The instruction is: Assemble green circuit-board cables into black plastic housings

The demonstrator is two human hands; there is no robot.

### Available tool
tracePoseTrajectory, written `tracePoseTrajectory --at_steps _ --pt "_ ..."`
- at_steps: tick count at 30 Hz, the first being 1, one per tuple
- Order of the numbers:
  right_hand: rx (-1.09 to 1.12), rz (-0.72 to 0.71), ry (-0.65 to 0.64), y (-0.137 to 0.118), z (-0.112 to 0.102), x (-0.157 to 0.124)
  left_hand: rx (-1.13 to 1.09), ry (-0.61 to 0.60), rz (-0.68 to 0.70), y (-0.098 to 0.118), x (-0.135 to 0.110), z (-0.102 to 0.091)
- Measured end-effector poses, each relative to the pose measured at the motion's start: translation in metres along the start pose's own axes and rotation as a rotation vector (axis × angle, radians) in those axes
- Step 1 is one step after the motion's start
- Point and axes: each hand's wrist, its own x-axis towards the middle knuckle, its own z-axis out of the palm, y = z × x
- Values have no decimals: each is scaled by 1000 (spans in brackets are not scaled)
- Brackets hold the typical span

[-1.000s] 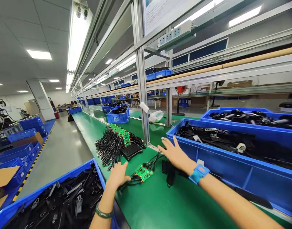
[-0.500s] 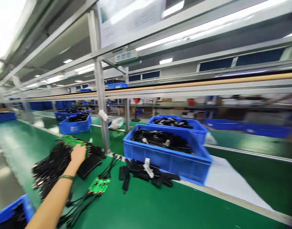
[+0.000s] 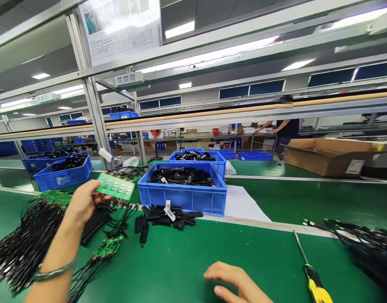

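Observation:
My left hand [image 3: 82,200] grips a green circuit board [image 3: 116,187] by its left edge, held up off the bench with black cables hanging beneath it. Below and to the left lies a heap of black cables [image 3: 32,235] with green boards at its upper end. Another green board with cables [image 3: 109,246] rests on the green bench, right of my left forearm. Low in the middle, my right hand [image 3: 236,282] hovers with fingers apart and nothing in it. A screwdriver [image 3: 313,277] with a yellow and black handle lies to its right.
A blue bin [image 3: 180,198] full of black casings stands behind a small pile of black casings [image 3: 177,219]. More black cables [image 3: 366,248] lie at the right. A cardboard box [image 3: 326,158] sits farther back. A metal post [image 3: 97,113] rises behind my left hand. Someone stands in the background.
The view has swung right. My left hand has lifted a circuit board from the heap. My right hand, the screwdriver and the right-hand cables have come into view.

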Motion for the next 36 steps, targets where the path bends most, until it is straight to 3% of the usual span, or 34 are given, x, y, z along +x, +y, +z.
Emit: tracePoseTrajectory --at_steps 3,7,9,11,14,18,28,32,36 --pt "300 88 58 7 10 15 -242 -216 -204 -22 -48 59" --pt "827 189 229 25 22 29 -437 -535 -478 -78 -117 144" --pt "981 287 335 30 23 30 -543 -722 -600 -107 -142 176" --pt "1027 369 406 31 22 28 -606 -870 -692 -130 -156 195" --pt "983 411 404 30 19 24 -641 -999 -744 -152 -158 204" --pt "978 452 368 32 20 24 -668 -1066 -738 -166 -153 199" --pt "1037 574 260 36 30 24 -675 -1025 -695 -170 -162 192" --pt "850 493 332 37 38 24 -666 -974 -726 -167 -174 195" --pt "669 483 444 36 43 23 -593 -916 -584 -163 -182 197"
